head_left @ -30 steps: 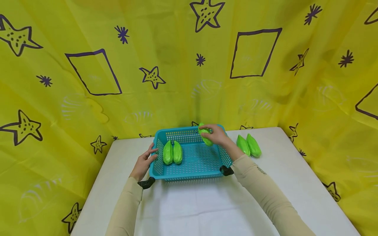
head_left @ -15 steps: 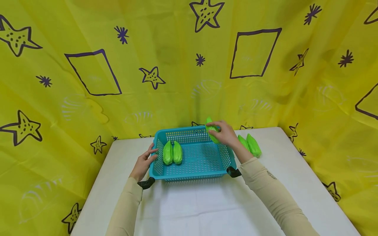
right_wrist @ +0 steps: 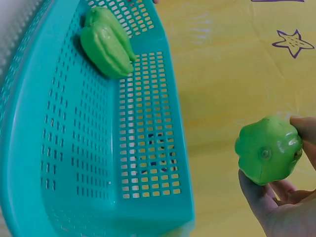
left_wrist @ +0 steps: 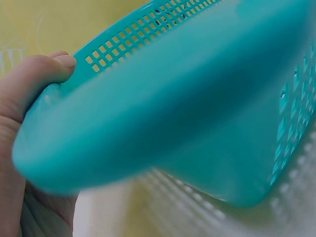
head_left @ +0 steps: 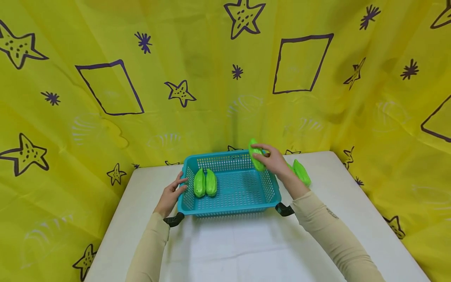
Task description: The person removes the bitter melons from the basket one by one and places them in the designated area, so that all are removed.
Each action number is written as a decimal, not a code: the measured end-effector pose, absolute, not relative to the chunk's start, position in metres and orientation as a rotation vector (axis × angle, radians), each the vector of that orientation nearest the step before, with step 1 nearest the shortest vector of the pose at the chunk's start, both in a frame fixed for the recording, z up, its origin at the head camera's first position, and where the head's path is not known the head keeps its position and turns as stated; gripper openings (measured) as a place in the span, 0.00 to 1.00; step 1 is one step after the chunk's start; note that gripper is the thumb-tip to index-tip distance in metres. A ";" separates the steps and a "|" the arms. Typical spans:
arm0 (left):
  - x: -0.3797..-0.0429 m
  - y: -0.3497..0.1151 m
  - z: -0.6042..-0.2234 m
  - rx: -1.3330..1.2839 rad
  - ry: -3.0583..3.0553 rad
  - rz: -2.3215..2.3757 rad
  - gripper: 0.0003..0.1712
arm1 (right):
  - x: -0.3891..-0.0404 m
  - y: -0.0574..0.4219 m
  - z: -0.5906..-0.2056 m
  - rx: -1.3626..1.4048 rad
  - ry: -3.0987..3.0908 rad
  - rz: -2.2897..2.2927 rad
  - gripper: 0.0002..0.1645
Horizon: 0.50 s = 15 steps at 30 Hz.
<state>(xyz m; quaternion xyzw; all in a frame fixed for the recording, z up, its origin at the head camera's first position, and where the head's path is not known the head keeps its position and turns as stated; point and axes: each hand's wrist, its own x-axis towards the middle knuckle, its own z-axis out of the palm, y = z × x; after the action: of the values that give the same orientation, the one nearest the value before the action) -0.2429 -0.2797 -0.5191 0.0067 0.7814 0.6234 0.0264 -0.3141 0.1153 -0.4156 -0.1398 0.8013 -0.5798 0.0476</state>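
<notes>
plainly, the right hand [head_left: 274, 159] pinches a glossy, lobed green vegetable [right_wrist: 266, 150]; the left hand [head_left: 170, 195] grips the basket [head_left: 229, 210].

In the head view, we look down and forward from high up in front of the blue basket [head_left: 229, 210], far enough back to see nearly all of it. Our left wrist camera [head_left: 174, 219] sits by the basket's front left corner, so close that the blurry rim fills much of its view. From our right wrist camera [head_left: 284, 210], by the basket's front right corner, we look into it toward its left end. The head and right wrist views both show the two green vegetables [head_left: 211, 183] inside the basket.
</notes>
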 end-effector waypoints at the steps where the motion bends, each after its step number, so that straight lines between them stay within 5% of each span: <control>1: -0.243 -0.280 -0.521 0.019 2.418 1.923 0.27 | -0.315 0.118 -0.416 -0.418 2.439 -1.777 0.27; 15: -0.235 -0.274 -0.501 0.004 2.340 1.956 0.26 | -0.332 0.174 -0.430 -0.190 2.405 -1.861 0.34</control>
<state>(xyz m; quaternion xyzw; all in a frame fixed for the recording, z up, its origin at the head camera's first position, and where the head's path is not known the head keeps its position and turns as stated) -0.2354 -0.2743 -0.5007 0.0014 0.7664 0.6407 0.0458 -0.3324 0.1740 -0.4303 -0.0624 0.7884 -0.6101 0.0476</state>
